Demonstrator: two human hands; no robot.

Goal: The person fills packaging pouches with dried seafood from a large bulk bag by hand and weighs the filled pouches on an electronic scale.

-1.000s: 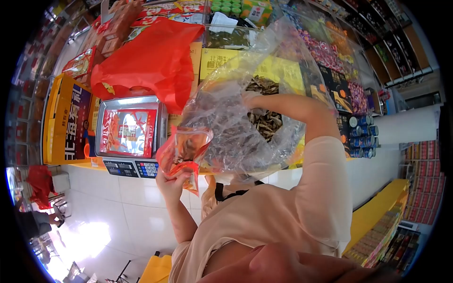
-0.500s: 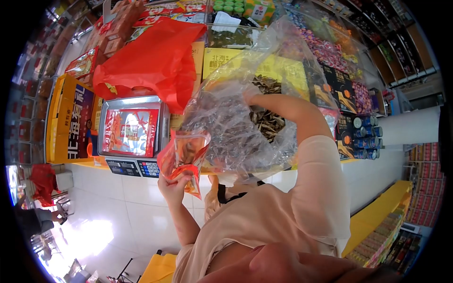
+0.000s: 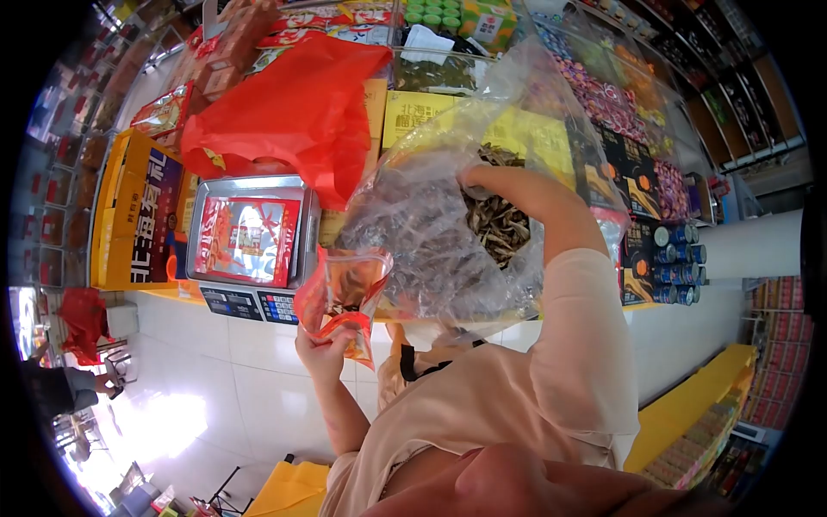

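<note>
My left hand (image 3: 324, 353) is closed on the lower edge of a red, partly clear pouch (image 3: 343, 293), held upright with its mouth open beside the scale. What lies inside the pouch is hard to make out. My right hand (image 3: 470, 177) reaches into a large clear plastic bag (image 3: 413, 233) on the counter; its fingers are hidden by plastic folds. Next to that hand, in the bag's opening, lie brown dried pieces that look like small dried fish (image 3: 495, 228). A digital scale (image 3: 237, 303) with a metal tray carries flat red-and-clear pouches (image 3: 245, 241).
Behind the scale lies a red plastic bag (image 3: 280, 112). A yellow gift box (image 3: 129, 215) stands at the left. Yellow boxes (image 3: 418, 112) sit behind the clear bag, with black boxes (image 3: 633, 185) and several blue cans (image 3: 680, 263) at the right. Another person (image 3: 65, 388) is far left.
The whole scene has shifted slightly to the right in view as the camera turned. The pouch's mouth has tipped a little more into view. My right hand stays in the clear bag.
</note>
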